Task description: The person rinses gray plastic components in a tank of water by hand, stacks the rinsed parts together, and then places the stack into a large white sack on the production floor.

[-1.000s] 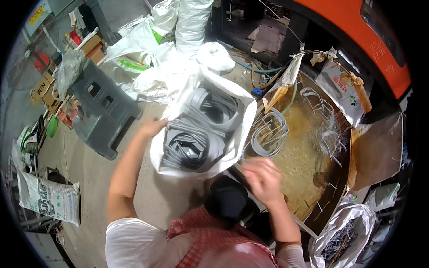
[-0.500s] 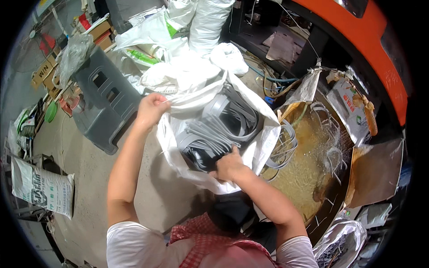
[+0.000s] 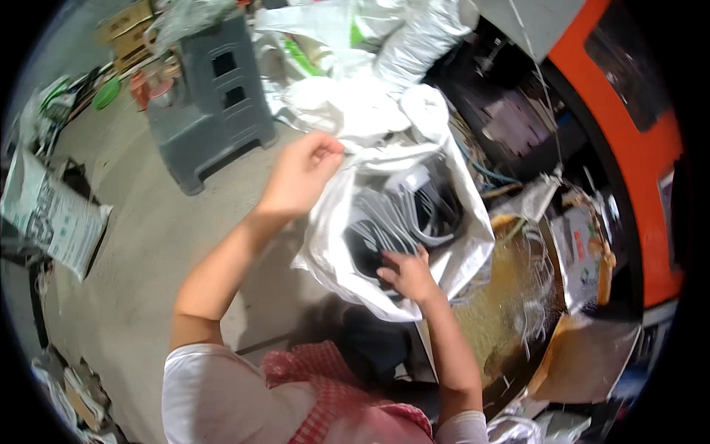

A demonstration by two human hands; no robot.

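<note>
A white woven sack [image 3: 325, 248] stands wide-mouthed in front of me. Inside it lie bundles of grey flat plastic strips [image 3: 381, 214], bent into loops, with dark gaps between them. At the sack's far left rim, my left hand [image 3: 307, 174] is closed in a pinch on the edge of the sack. My right hand [image 3: 410, 275] reaches into the near right part of the mouth. Its fingers are apart, close over the near ends of the strips, and nothing shows in its grip.
A grey plastic step stool [image 3: 229, 103] stands beyond my left arm. White sacks [image 3: 340, 103] are heaped at the far side. On the right lies a bin of yellowish liquid [image 3: 510, 296] with pale strips in it, near an orange machine [image 3: 629, 148]. Another filled sack [image 3: 59, 214] leans at far left.
The view has turned, so the sack and stool appear further right. My right hand's fingers have lifted and spread from the strips. My left hand stays at the rim.
</note>
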